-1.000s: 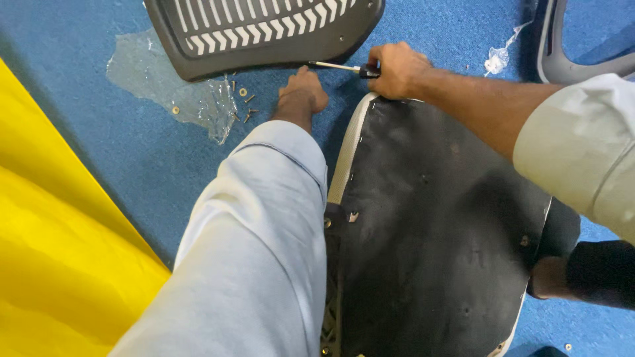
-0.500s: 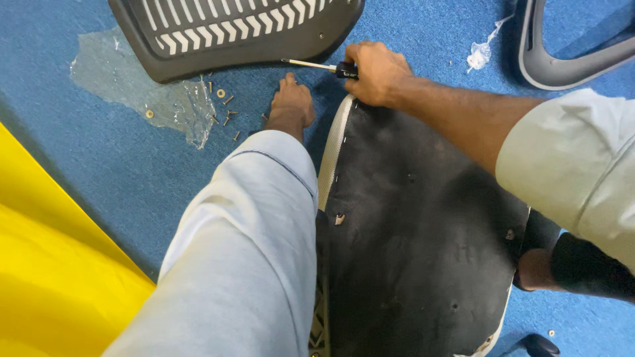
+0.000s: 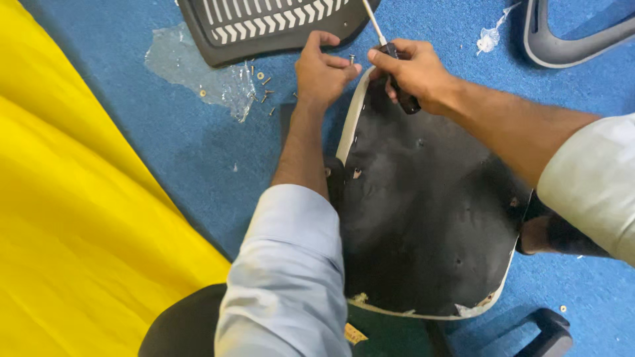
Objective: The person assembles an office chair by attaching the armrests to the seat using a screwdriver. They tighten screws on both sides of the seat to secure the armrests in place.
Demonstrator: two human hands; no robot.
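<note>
The left hand (image 3: 322, 71) has lifted off the blue carpet floor (image 3: 198, 152) and is now pinching a small metal screw (image 3: 351, 59). The right hand (image 3: 413, 71) is gripping the black-handled screwdriver (image 3: 395, 76), now raised upright, above the far edge of the black padded chair seat underside (image 3: 423, 218).

Floor: a blue carpet (image 3: 165, 152) is spreading across the whole scene, lying under everything else.
Yellow sheet: a bright yellow fabric (image 3: 73, 218) is covering the left side and running diagonally toward the bottom edge.
Slatted panel: a dark plastic chair back panel (image 3: 264, 26) with pale slots is lying flat at the top, partly cut off by the frame.
Plastic wrap: a crumpled clear plastic bag (image 3: 192, 66) is lying just beside the panel's lower left edge.
Armrest piece: a grey curved plastic part (image 3: 569, 46) is sitting at the top right corner.
Scrap: a small clear plastic scrap (image 3: 489, 38) is lying near that grey part.
Chair base arm: a black chair leg end (image 3: 546, 330) is showing at the bottom right.
</note>
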